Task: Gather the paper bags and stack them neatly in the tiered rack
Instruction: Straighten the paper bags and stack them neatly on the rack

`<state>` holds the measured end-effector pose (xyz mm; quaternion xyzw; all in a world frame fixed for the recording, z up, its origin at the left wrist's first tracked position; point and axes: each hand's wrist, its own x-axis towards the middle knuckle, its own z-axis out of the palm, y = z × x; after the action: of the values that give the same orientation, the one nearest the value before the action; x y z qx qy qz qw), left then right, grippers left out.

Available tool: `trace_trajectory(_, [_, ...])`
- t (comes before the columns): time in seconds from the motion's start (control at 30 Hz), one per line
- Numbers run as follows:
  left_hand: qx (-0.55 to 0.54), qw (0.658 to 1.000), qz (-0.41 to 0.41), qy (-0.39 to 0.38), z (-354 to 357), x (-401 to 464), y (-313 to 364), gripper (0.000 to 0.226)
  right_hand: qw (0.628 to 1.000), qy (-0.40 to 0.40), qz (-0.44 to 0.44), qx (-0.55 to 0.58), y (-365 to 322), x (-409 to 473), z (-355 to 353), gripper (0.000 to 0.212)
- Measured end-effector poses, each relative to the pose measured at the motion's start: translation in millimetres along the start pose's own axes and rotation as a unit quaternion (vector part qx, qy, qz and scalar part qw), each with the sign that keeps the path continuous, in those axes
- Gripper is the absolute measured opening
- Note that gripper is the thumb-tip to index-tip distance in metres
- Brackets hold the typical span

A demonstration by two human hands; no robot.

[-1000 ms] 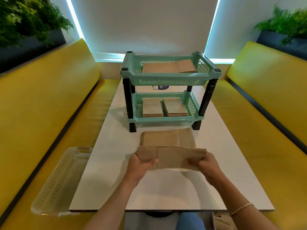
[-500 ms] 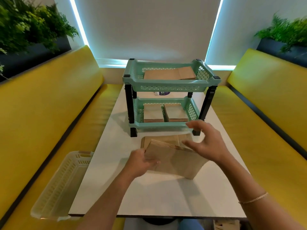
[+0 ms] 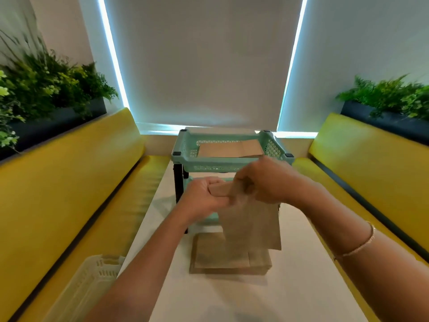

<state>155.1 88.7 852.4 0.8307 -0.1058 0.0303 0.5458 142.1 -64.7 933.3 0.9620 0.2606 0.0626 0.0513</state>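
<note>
pinching hanging paper bag (image 3: 251,225): left hand (image 3: 204,197), right hand (image 3: 267,182), fingers curled.

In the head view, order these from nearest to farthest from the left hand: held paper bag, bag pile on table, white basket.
1. held paper bag, in the left hand itself
2. bag pile, below on the table
3. white basket, far left on the bench

Matt brown paper bags (image 3: 251,225); perforated green plastic rack (image 3: 183,151); smooth white table (image 3: 290,287).
</note>
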Motion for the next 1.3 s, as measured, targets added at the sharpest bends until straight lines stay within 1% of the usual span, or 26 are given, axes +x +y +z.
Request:
trace_trajectory(0.07, [-0.037, 0.999, -0.006, 0.003, -5.3, 13.2, 5.0, 0.029, 0.998, 0.04, 0.005, 0.04, 17.7, 7.3, -16.6, 0.027])
trace_trajectory(0.13, [-0.02, 1.0, -0.013, -0.002, -8.0, 25.0, 10.1, 0.025, 0.991, 0.102, 0.025, 0.079, 37.3, 12.9, -35.5, 0.024])
trace_trajectory(0.2, [0.013, 1.0, -0.018, 0.004, -12.3, 39.3, 13.3, 0.03, 0.968, 0.158, 0.065, 0.184, 59.0, 18.9, -52.0, 0.023])
trace_trajectory(0.23, [0.023, 0.999, -0.017, 0.018, -16.6, 47.0, 13.5, 0.033, 0.946, 0.181, 0.082, 0.256, 70.5, 23.2, -56.9, 0.023])
trace_trajectory(0.3, [0.01, 0.997, -0.013, 0.071, -28.9, 68.2, 16.5, 0.031, 0.884, 0.233, 0.109, 0.39, 95.0, 37.2, -60.9, 0.024])
trace_trajectory(0.37, [-0.067, 0.991, -0.012, 0.114, -42.3, 91.1, 22.3, 0.017, 0.812, 0.276, 0.154, 0.49, 116.4, 56.1, -55.9, 0.021])
trace_trajectory(0.4, [-0.112, 0.986, -0.013, 0.125, -47.0, 102.9, 25.9, 0.011, 0.776, 0.285, 0.182, 0.533, 124.5, 66.0, -51.0, 0.019])
trace_trajectory(0.47, [-0.157, 0.977, -0.028, 0.14, -53.6, 128.2, 29.9, 0.011, 0.713, 0.275, 0.243, 0.597, 134.3, 87.2, -36.6, 0.021])
trace_trajectory(0.5, [-0.161, 0.976, -0.04, 0.14, -55.5, 141.7, 29.1, 0.011, 0.695, 0.255, 0.271, 0.616, 136.7, 96.9, -26.8, 0.023])
trace_trajectory(0.53, [-0.152, 0.977, -0.056, 0.141, -56.6, 154.3, 26.1, 0.009, 0.684, 0.231, 0.294, 0.626, 137.6, 105.7, -17.3, 0.025])
trace_trajectory(0.6, [-0.092, 0.98, -0.075, 0.158, -57.5, 179.8, 15.9, 0.004, 0.683, 0.172, 0.334, 0.627, 136.8, 122.4, 0.1, 0.027])
trace_trajectory(0.63, [-0.036, 0.982, -0.079, 0.168, -57.5, 190.2, 10.7, 0.007, 0.687, 0.146, 0.35, 0.62, 136.7, 129.9, 8.1, 0.028])
trace_trajectory(0.7, [0.081, 0.975, -0.092, 0.185, -55.3, 205.1, 4.8, 0.017, 0.706, 0.109, 0.37, 0.594, 140.1, 146.0, 25.5, 0.026])
trace_trajectory(0.77, [0.157, 0.964, -0.106, 0.185, -51.7, 215.2, 1.5, 0.025, 0.746, 0.096, 0.379, 0.539, 142.8, 158.0, 39.1, 0.018])
trace_trajectory(0.83, [0.208, 0.952, -0.128, 0.182, -46.2, 223.1, -1.8, 0.029, 0.812, 0.08, 0.367, 0.447, 145.6, 165.9, 49.1, 0.018])
trace_trajectory(0.87, [0.237, 0.945, -0.143, 0.175, -43.2, 226.0, -4.3, 0.03, 0.839, 0.071, 0.361, 0.402, 145.1, 168.4, 52.4, 0.015])
trace_trajectory(0.9, [0.269, 0.936, -0.156, 0.164, -40.5, 228.7, -7.1, 0.031, 0.855, 0.064, 0.36, 0.369, 144.7, 171.7, 55.3, 0.014])
trace_trajectory(1.0, [0.323, 0.915, -0.197, 0.142, -33.2, 234.7, -14.5, 0.027, 0.864, 0.04, 0.358, 0.351, 147.0, 177.8, 63.9, 0.015])
trace_trajectory(1.1, [0.355, 0.9, -0.223, 0.121, -26.3, 238.6, -20.6, 0.034, 0.871, 0.02, 0.361, 0.332, 146.4, 178.9, 68.8, 0.012])
trace_trajectory(1.17, [0.377, 0.891, -0.232, 0.1, -23.3, 239.5, -22.1, 0.037, 0.87, 0.003, 0.371, 0.326, 146.8, 182.6, 70.7, 0.014])
trace_trajectory(1.23, [0.401, 0.882, -0.234, 0.081, -20.8, 239.0, -23.1, 0.036, 0.87, -0.037, 0.37, 0.324, 146.9, 186.1, 70.5, 0.015])
trace_trajectory(1.3, [0.42, 0.875, -0.23, 0.067, -18.4, 239.4, -24.6, 0.037, 0.873, -0.074, 0.358, 0.324, 145.7, 186.2, 67.5, 0.023])
